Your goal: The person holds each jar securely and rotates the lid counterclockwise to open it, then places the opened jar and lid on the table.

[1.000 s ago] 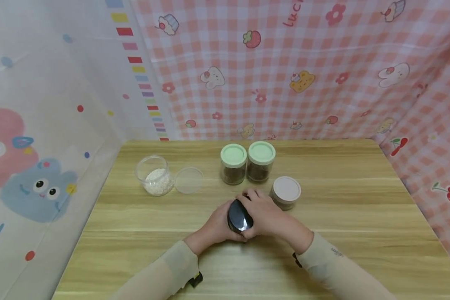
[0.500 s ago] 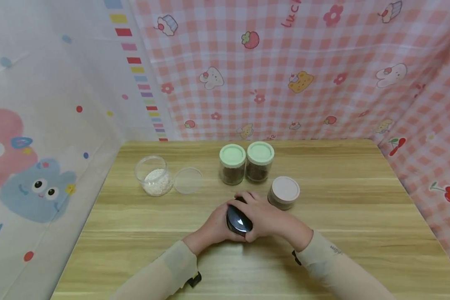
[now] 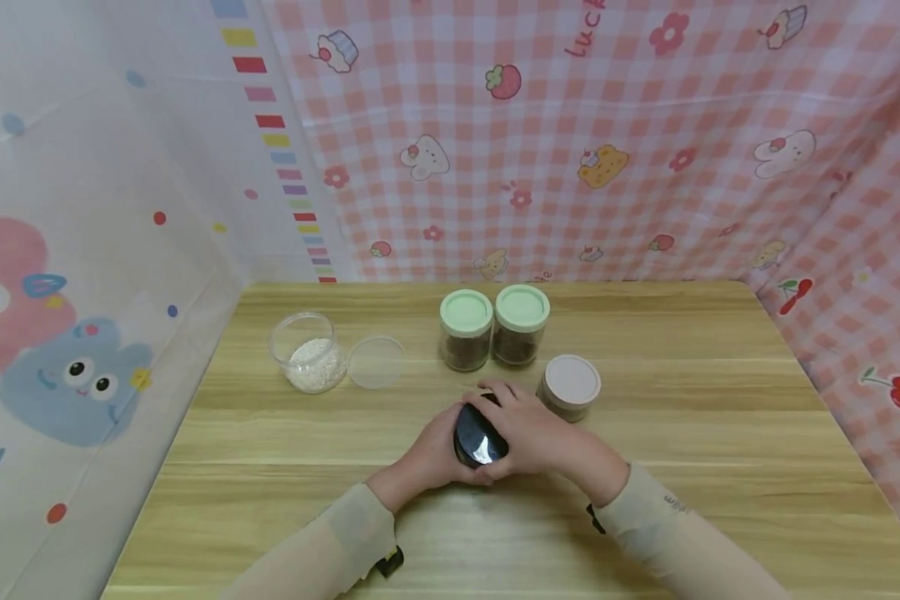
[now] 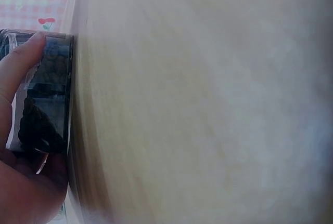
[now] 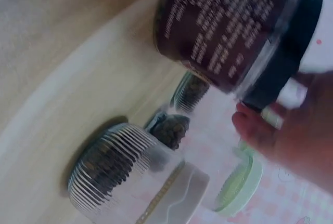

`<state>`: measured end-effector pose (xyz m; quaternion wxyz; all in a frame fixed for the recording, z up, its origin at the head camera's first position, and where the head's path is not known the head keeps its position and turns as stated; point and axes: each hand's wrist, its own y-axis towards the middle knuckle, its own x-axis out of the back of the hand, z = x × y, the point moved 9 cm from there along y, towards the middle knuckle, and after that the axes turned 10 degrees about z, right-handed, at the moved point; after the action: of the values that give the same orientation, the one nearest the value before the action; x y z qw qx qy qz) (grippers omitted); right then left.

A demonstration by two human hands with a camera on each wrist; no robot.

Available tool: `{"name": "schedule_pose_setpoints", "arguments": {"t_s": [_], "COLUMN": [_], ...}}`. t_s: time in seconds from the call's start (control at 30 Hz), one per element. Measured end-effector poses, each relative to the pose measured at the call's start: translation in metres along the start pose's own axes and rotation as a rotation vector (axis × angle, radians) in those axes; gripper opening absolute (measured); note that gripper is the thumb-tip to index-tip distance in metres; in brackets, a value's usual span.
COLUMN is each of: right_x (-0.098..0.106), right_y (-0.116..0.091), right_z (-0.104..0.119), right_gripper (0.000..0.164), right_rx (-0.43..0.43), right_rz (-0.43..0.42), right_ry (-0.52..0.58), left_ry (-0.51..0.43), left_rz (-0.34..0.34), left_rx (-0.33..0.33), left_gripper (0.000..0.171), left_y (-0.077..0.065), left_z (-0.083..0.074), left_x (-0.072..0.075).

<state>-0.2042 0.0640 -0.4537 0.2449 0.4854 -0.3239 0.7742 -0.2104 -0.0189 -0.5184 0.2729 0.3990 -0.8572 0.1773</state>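
Note:
A jar point(image 5: 218, 31) with a dark printed label and a black lid point(image 3: 480, 433) stands on the table between the two hands. My left hand point(image 3: 427, 454) wraps round its body. In the left wrist view, dark contents show through the jar's clear wall below a thumb or finger. My right hand point(image 3: 532, 429) grips the black lid from above and the right, fingers spread over its rim. Just beyond the right hand sits a ribbed glass jar with an off-white lid point(image 3: 572, 380), holding something brown.
Two ribbed jars with green lids point(image 3: 466, 312) stand side by side farther back. At the back left is a round clear tub point(image 3: 307, 346) with white grains inside. A thin clear disc lid point(image 3: 377, 362) lies beside it on the wooden table point(image 3: 270, 467).
My right hand's fingers turn and shift slightly on the black lid. The jar and my left hand stay in about the same place.

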Motion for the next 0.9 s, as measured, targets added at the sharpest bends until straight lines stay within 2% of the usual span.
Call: {"name": "schedule_pose_setpoints", "arguments": {"t_s": [0.1,0.3,0.5,0.6,0.7,0.9], "right_x": [0.002,0.004,0.007,0.007,0.007,0.007], "right_y": [0.000,0.000,-0.001,0.000,0.000,0.000], "right_z": [-0.003,0.009,-0.002,0.003,0.009,-0.004], "right_gripper": [0.097,0.096,0.094,0.090,0.094,0.097], "right_rx": [-0.062,0.050,-0.110,-0.047,0.011,-0.151], "right_rz": [-0.033,-0.024,-0.083,-0.073,-0.051,-0.074], "right_ry": [0.012,-0.011,0.016,0.013,0.027,0.027], "left_ry": [-0.016,0.023,-0.022,-0.005,0.019,-0.041], "left_rz": [-0.004,0.000,-0.007,-0.005,-0.004,0.003], "left_rx": [0.005,0.003,0.000,0.006,0.013,0.019], "left_gripper": [0.106,0.106,0.106,0.107,0.107,0.106], "left_y": [0.000,0.000,0.000,0.001,0.000,0.000], "left_z": [0.000,0.000,0.001,0.001,0.002,0.003], "left_x": [0.000,0.000,0.000,-0.001,-0.001,0.000]}}
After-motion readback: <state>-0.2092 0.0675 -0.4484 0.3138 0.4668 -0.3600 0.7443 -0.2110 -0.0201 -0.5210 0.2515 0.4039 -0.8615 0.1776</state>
